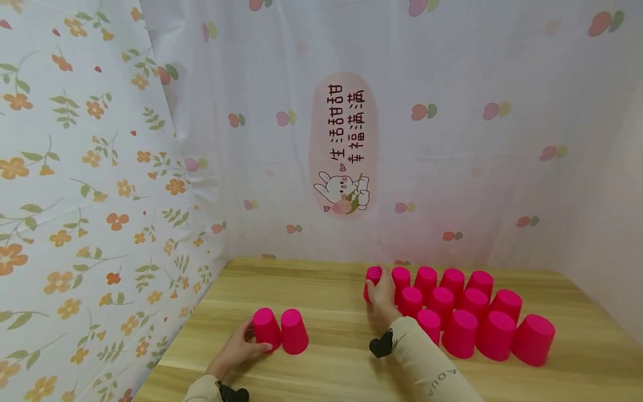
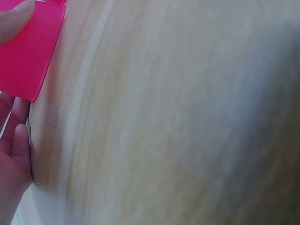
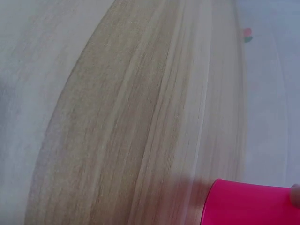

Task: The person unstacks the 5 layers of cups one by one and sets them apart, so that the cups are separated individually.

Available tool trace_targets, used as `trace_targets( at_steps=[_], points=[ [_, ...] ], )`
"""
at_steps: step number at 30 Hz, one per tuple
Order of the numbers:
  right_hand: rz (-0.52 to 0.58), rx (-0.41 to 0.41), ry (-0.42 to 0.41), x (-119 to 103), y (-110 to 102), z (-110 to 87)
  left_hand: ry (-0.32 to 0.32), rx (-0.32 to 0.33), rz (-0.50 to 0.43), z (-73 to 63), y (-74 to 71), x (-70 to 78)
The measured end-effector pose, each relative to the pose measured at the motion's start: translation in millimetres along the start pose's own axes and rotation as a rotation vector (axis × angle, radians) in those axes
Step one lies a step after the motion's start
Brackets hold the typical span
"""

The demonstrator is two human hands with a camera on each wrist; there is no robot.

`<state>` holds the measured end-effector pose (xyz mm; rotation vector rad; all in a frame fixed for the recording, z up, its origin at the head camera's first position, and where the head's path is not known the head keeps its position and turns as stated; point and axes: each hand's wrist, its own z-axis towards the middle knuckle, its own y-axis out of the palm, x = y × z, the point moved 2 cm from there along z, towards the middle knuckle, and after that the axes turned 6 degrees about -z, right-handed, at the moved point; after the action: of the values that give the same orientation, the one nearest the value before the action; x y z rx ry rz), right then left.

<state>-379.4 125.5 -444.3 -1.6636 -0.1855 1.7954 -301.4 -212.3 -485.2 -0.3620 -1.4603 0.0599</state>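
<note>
On the left side of the table, my left hand grips an upside-down pink cup, thumb at the near side and fingers around its left. Close beside it stands a second pink cup, also mouth down. In the left wrist view, the thumb lies across the held cup's pink wall. Farther back, my right hand holds the leftmost pink cup of the back row. Only part of that cup and a fingertip show in the right wrist view.
Several more upside-down pink cups stand in rows on the right half of the wooden table. A patterned white curtain rises behind the table. Another floral cloth hangs along the left.
</note>
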Motion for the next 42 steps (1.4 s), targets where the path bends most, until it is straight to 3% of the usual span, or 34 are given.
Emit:
trace_targets(
  at_steps=[7, 15, 20, 24, 28, 31, 36, 42],
  points=[
    [-0.024, 0.043, -0.066, -0.8, -0.6, 3.4, 0.012, 0.007, -0.008, 0.9, 0.2, -0.3],
    [-0.070, 0.025, -0.117, 3.5, 0.3, 2.2, 0.012, -0.014, 0.001, -0.3, -0.1, -2.0],
    [-0.013, 0.092, -0.205, -7.2, -4.6, 3.2, 0.011, -0.012, -0.006, -0.1, -1.3, -1.2],
    [0.034, 0.101, -0.327, -26.2, -10.1, 2.6, 0.004, -0.009, -0.015, 1.1, -1.6, -1.1],
    [0.061, -0.020, -0.462, -51.3, -5.1, -6.9, -0.005, -0.014, -0.032, 1.1, -1.9, -0.3],
    [0.085, -0.151, -0.505, -68.5, 5.7, -23.7, -0.002, -0.013, -0.024, 1.4, -2.6, 0.6],
    [0.133, -0.388, -0.521, -85.5, 26.9, -60.2, 0.003, -0.012, -0.012, 2.9, -2.1, -0.2],
    [0.166, -0.691, -0.504, -87.7, 55.4, -94.4, 0.002, -0.015, -0.020, 2.7, -0.9, -1.2]
  ],
)
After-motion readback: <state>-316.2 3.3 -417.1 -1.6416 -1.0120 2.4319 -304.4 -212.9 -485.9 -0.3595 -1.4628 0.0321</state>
